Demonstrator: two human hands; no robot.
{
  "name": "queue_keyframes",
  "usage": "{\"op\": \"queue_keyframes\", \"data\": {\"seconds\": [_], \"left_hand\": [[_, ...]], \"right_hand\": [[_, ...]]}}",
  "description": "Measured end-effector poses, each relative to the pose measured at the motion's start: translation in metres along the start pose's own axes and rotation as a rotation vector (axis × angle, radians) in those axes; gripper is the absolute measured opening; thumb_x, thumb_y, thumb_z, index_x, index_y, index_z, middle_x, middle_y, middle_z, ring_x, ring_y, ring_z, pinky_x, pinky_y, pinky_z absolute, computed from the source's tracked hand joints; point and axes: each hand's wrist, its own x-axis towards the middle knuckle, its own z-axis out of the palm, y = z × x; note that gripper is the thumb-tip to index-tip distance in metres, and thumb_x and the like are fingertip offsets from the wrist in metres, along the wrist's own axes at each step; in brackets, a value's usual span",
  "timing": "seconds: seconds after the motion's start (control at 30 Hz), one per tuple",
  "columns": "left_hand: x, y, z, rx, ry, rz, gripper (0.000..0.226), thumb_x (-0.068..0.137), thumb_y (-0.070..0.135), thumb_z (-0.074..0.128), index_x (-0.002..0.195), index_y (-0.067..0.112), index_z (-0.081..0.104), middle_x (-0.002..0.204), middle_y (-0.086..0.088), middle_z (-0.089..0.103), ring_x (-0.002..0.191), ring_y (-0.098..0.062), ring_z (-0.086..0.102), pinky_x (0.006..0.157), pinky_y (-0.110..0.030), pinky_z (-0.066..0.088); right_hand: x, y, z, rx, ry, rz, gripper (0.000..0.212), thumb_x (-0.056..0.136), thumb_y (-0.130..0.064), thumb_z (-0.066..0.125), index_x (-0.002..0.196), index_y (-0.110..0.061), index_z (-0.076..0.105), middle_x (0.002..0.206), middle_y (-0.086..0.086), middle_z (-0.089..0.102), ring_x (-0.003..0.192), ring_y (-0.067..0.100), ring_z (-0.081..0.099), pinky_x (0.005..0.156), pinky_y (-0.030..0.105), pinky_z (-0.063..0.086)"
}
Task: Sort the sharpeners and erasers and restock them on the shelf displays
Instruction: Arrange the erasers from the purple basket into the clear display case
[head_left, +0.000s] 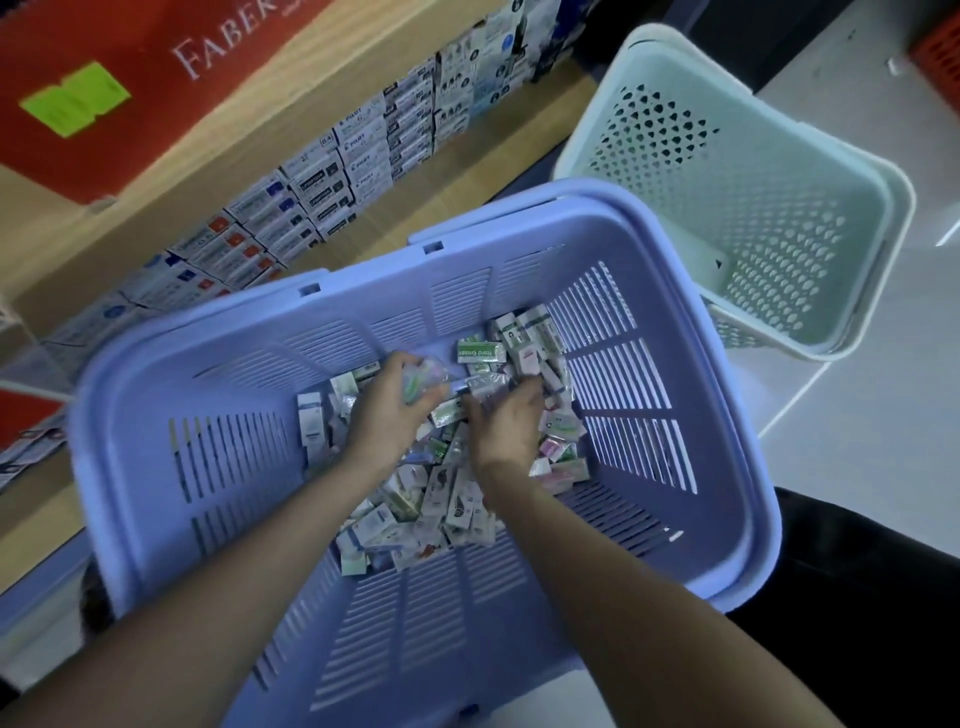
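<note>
A wooden shelf (208, 156) of boxed pens (358, 150) ran along the far left. Nearest sat a lilac basket (156, 415), with a pale green basket (779, 208) far right. Small eraser packs (441, 499) were heaped in the lilac basket. The left hand (387, 415) grasped a clear packet (423, 382). The right hand (506, 423) curled into the heap, its hold impossible to tell.

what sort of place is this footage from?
Likely a stationery shop aisle: a wooden shelf lined with stacked pen boxes, a red Faber-lettered panel above it, and a purple basket of small packets, one reading Hard Eraser.
</note>
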Motion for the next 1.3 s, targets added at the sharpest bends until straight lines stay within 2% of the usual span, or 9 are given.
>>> {"op": "queue_keyframes", "data": {"seconds": [0.2,0.3,0.37,0.43,0.63,0.77,0.87,1.13,1.3], "left_hand": [[-0.028,-0.014,-0.024,-0.508,0.069,-0.325,0.015,0.080,0.018,0.073,0.092,0.022,0.063,0.095,-0.001,0.069,0.089,-0.019,0.066,0.076,-0.034,0.049],[-0.040,-0.007,-0.036,-0.592,0.003,-0.407,0.031,0.073,0.020,0.077,0.101,0.015,0.065,0.100,-0.002,0.071,0.095,-0.017,0.067,0.082,-0.037,0.050],[-0.048,0.002,-0.044,-0.623,-0.045,-0.421,0.039,0.068,0.020,0.079,0.103,0.012,0.064,0.104,-0.006,0.071,0.097,-0.020,0.066,0.081,-0.041,0.052],[-0.058,0.014,-0.053,-0.640,-0.059,-0.407,0.033,0.070,0.015,0.079,0.099,0.013,0.062,0.104,-0.008,0.070,0.098,-0.022,0.065,0.078,-0.041,0.053],[-0.104,0.070,-0.083,-0.810,-0.048,-0.381,0.009,0.085,0.006,0.065,0.083,0.014,0.063,0.061,0.006,0.070,0.060,-0.012,0.068,0.041,-0.022,0.050],[-0.140,0.094,-0.110,-0.772,-0.072,-0.281,0.010,0.082,0.007,0.069,0.085,0.014,0.062,0.073,-0.001,0.070,0.059,-0.009,0.067,0.045,-0.023,0.049],[-0.165,0.108,-0.137,-0.745,-0.018,-0.204,0.019,0.081,0.009,0.070,0.094,0.017,0.059,0.080,-0.003,0.066,0.065,-0.014,0.064,0.042,-0.021,0.046],[-0.232,0.137,-0.217,-0.678,-0.005,-0.021,0.030,0.068,0.037,0.075,0.088,0.020,0.061,0.068,0.003,0.061,0.062,-0.010,0.057,0.046,-0.019,0.039],[-0.256,0.143,-0.266,-0.753,0.085,0.021,0.018,0.075,0.017,0.075,0.082,0.015,0.059,0.069,-0.007,0.058,0.056,-0.014,0.051,0.039,-0.017,0.035]], "right_hand": [[0.016,0.002,0.008,0.057,-0.045,0.212,0.024,0.092,-0.022,0.058,0.106,-0.003,0.052,0.113,0.014,0.057,0.100,0.026,0.058,0.089,0.038,0.050],[0.010,-0.001,-0.015,0.145,-0.128,0.180,0.029,0.093,-0.008,0.055,0.120,0.000,0.050,0.114,0.016,0.059,0.084,0.019,0.057,0.073,0.021,0.050],[-0.004,-0.011,-0.035,0.330,-0.234,0.232,0.054,0.092,-0.007,0.058,0.140,-0.001,0.034,0.131,0.015,0.052,0.105,0.024,0.060,0.085,0.017,0.050],[-0.019,-0.023,-0.053,0.462,-0.320,0.240,0.062,0.088,-0.007,0.064,0.142,-0.003,0.033,0.137,0.014,0.048,0.124,0.030,0.050,0.098,0.030,0.043],[-0.075,-0.061,-0.112,0.499,-0.496,-0.071,0.014,0.082,-0.001,0.069,0.086,-0.011,0.060,0.074,0.001,0.062,0.067,0.015,0.059,0.062,0.025,0.048],[-0.116,-0.092,-0.147,0.460,-0.540,-0.241,0.023,0.081,-0.005,0.071,0.101,-0.002,0.061,0.079,0.001,0.062,0.059,0.005,0.058,0.053,0.020,0.046],[-0.151,-0.115,-0.165,0.452,-0.582,-0.343,0.017,0.080,-0.008,0.072,0.092,-0.012,0.061,0.080,0.002,0.064,0.066,0.010,0.063,0.052,0.024,0.048],[-0.235,-0.177,-0.175,0.419,-0.633,-0.584,0.024,0.082,-0.010,0.071,0.099,-0.017,0.055,0.071,-0.001,0.062,0.055,0.007,0.059,0.039,0.019,0.039],[-0.271,-0.218,-0.165,0.370,-0.674,-0.722,0.028,0.081,-0.007,0.071,0.103,-0.018,0.057,0.079,0.004,0.062,0.058,0.006,0.058,0.040,0.020,0.039]]}}
